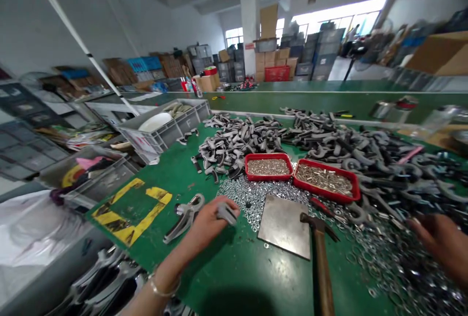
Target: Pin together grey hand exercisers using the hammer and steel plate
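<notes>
My left hand [212, 218] is closed around a grey plastic-and-metal handle part [227, 213], held above the green tabletop. Beside that wrist lies a pair of similar grey-and-black handle parts [186, 216]. At the right, my right hand [440, 243] is over loose metal rings [398, 252]; its fingers are curled together and blurred, and what they pinch cannot be made out. Between the hands are a flat steel plate [285, 226] and a claw hammer [321, 262], whose head touches the plate's right edge. A red-handled tool [321, 206] lies behind the hammer.
Two red trays of small metal pins, the left tray [268, 177] and the right tray [325, 196], stand behind the plate. Small nuts [252, 199] spread before them. Heaped handle parts [241, 140] lie beyond. Grey crates [175, 128] and yellow tape [146, 223] are at left.
</notes>
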A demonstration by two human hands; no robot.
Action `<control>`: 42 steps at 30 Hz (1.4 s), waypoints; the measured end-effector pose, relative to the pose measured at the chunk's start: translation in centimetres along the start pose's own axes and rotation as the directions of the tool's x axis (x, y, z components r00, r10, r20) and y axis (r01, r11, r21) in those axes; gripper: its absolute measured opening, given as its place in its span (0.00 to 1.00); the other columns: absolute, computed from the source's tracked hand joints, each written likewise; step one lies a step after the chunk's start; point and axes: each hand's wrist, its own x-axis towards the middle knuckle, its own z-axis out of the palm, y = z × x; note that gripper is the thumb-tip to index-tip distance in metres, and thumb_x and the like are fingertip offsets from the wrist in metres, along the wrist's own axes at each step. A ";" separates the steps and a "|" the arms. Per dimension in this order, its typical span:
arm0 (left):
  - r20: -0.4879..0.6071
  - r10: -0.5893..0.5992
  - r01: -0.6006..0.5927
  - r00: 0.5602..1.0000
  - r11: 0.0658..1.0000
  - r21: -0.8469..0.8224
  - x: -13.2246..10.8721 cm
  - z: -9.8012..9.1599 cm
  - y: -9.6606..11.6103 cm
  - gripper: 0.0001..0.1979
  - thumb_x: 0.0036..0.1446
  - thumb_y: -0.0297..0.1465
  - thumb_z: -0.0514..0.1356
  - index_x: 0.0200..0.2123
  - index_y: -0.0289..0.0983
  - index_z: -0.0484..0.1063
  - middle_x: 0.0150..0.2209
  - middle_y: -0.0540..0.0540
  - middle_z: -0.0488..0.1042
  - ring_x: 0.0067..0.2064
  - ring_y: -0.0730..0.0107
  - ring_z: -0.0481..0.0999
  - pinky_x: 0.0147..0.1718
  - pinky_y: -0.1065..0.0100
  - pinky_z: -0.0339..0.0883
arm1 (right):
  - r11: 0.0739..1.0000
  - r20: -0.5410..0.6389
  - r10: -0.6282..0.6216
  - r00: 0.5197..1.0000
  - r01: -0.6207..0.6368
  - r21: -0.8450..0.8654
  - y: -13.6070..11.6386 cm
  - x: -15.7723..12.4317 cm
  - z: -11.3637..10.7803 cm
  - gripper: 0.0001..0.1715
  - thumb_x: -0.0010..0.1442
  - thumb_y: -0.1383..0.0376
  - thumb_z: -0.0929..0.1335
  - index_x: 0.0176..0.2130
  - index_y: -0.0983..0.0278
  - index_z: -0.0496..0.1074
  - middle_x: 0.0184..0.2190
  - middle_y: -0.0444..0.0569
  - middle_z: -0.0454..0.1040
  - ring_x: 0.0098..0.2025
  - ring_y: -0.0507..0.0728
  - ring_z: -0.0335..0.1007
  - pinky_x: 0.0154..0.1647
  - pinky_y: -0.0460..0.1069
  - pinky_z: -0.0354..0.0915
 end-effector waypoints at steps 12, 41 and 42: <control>0.357 -0.117 -0.244 0.927 0.534 0.810 0.6 6.7 -6.2 0.13 0.63 0.22 0.50 0.44 0.36 0.72 0.44 0.39 0.72 0.47 0.56 0.72 0.49 0.57 0.66 | 0.207 0.716 -0.167 0.678 -0.686 0.698 -24.6 -14.2 9.4 0.15 0.60 0.55 0.73 0.41 0.63 0.73 0.30 0.44 0.71 0.21 0.45 0.53 0.22 0.44 0.54; 0.303 -0.368 0.466 0.879 0.797 -0.384 -4.1 11.4 -0.8 0.15 0.51 0.39 0.65 0.37 0.33 0.76 0.22 0.50 0.72 0.23 0.72 0.69 0.24 0.71 0.59 | 0.202 0.697 -0.127 0.706 -0.670 0.715 -25.9 -16.1 10.8 0.19 0.57 0.54 0.74 0.44 0.61 0.74 0.33 0.45 0.75 0.33 0.55 0.73 0.36 0.50 0.68; 0.286 -0.362 0.447 0.887 0.830 -0.335 -4.1 11.4 -0.9 0.13 0.51 0.37 0.65 0.36 0.33 0.76 0.23 0.50 0.72 0.23 0.72 0.68 0.24 0.71 0.58 | 0.203 0.715 -0.128 0.687 -0.688 0.697 -25.6 -15.9 10.6 0.20 0.57 0.54 0.74 0.45 0.62 0.74 0.35 0.47 0.76 0.35 0.56 0.74 0.38 0.51 0.68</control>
